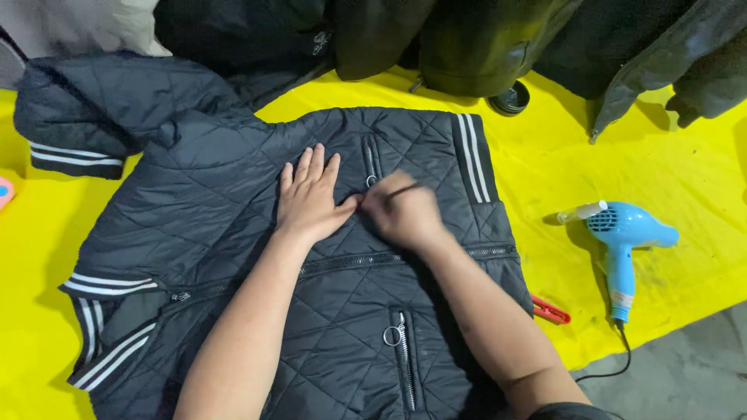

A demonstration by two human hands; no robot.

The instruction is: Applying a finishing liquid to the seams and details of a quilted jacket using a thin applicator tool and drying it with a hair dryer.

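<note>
A dark quilted jacket (233, 233) with white-striped ribbed cuffs lies flat on the yellow-covered bench (661, 155), its front zip closed. The left hand (311, 198) presses it with fingers spread flat; the right hand (401, 208) has its fingers pinched on a thin dark tool (402, 189) by a pocket zip. A blue hair dryer (626, 241) lies well apart to the right.

The right hand (403, 210) is blurred, so the thin dark tool (405, 189) it pinches cannot be identified, nor how the fingers close on it. The quilted jacket (233, 202) runs off the bottom edge, and both forearms hide part of its front zip. Above the jacket, the dark garments (482, 39) are cut off by the top edge. Left of the jacket, a pink object (5, 191) is mostly out of view. Right of it, the blue hair dryer (626, 233) trails a cord that the edge cuts off.
</note>
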